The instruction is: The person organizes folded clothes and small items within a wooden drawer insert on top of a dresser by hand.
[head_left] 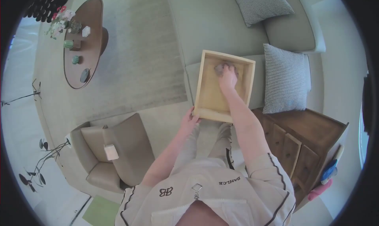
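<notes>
A light wooden drawer (199, 83), out of any cabinet, is held up in front of me with its open side toward my head. My left hand (190, 118) grips its near left corner, fingers closed over the edge. Inside the drawer, my right hand (228, 78) presses a crumpled greyish-purple cloth (219, 69) against the bottom near the far end. The fingers are bunched over the cloth and partly hide it.
Beyond the drawer stands a grey-green sofa (213, 24) with checked cushions (286, 80). A dark wooden cabinet (304, 127) is at my right. On the left are a brown armchair (130, 147) and an oval coffee table (89, 48) bearing flowers (59, 22) and small ornaments.
</notes>
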### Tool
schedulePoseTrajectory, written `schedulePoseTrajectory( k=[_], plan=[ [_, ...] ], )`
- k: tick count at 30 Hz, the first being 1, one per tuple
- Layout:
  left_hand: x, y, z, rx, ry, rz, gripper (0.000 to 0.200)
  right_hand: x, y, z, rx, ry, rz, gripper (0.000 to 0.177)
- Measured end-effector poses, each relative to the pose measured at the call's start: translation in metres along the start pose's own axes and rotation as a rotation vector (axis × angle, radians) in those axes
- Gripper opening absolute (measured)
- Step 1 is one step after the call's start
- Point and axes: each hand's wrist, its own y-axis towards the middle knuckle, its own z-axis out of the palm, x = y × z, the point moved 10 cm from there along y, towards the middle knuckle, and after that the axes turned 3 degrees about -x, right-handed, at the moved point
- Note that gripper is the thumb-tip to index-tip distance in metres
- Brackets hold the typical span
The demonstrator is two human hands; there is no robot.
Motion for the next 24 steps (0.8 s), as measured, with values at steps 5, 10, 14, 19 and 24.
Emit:
schedulePoseTrajectory(
  k=[5, 10, 14, 19, 24],
  plan=[
    [0.006, 0.006, 0.0, 0.023, 0.012, 0.041, 0.059, 0.05, -0.012, 0.009, 0.007, 0.105, -0.205, 0.046],
    [-0.004, 0.002, 0.0, 0.021, 0.029, 0.05, 0.059, 0.053, -0.008, 0.005, -0.044, 0.13, -0.265, 0.051],
    [-0.006, 0.0, 0.0, 0.0, 0.022, 0.037, 0.058, 0.062, -0.007, 0.005, -0.054, 0.004, -0.418, 0.052],
    [-0.011, -0.005, -0.002, -0.046, 0.059, 0.025, 0.056, 0.079, -0.021, 0.002, 0.102, -0.134, -0.681, 0.052],
    [-0.011, -0.002, -0.002, -0.043, 0.038, 0.027, 0.058, 0.08, -0.041, 0.004, 0.246, -0.221, -0.808, 0.063]
  ],
)
